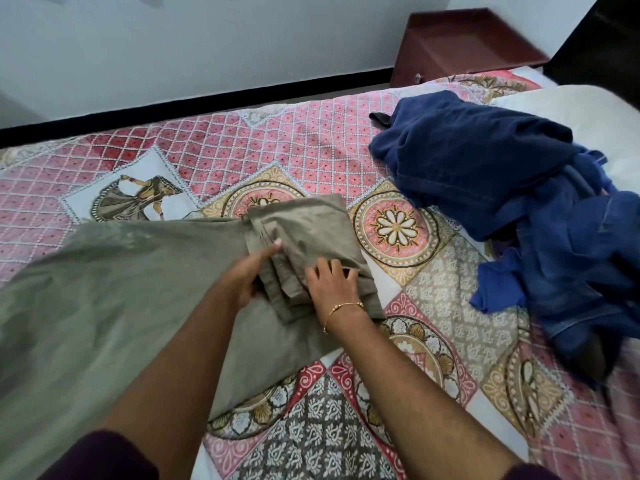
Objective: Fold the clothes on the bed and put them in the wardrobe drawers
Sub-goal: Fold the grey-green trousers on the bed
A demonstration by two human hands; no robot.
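Observation:
An olive-grey garment (114,289) lies spread over the patterned bedspread (433,341), its far end folded back into a thick layered flap near the middle of the bed. My left hand (247,271) grips the left edge of that flap, thumb on top and fingers tucked underneath. My right hand (330,278), with a thin gold bracelet at the wrist, rests on top of the flap with fingers spread and slightly bent. A heap of unfolded blue clothes (502,174) lies at the right of the bed.
A dark red bedside cabinet (460,43) stands beyond the bed's far right corner. A white pillow (595,116) lies behind the blue heap. A white wall with a black skirting runs along the bed's far side.

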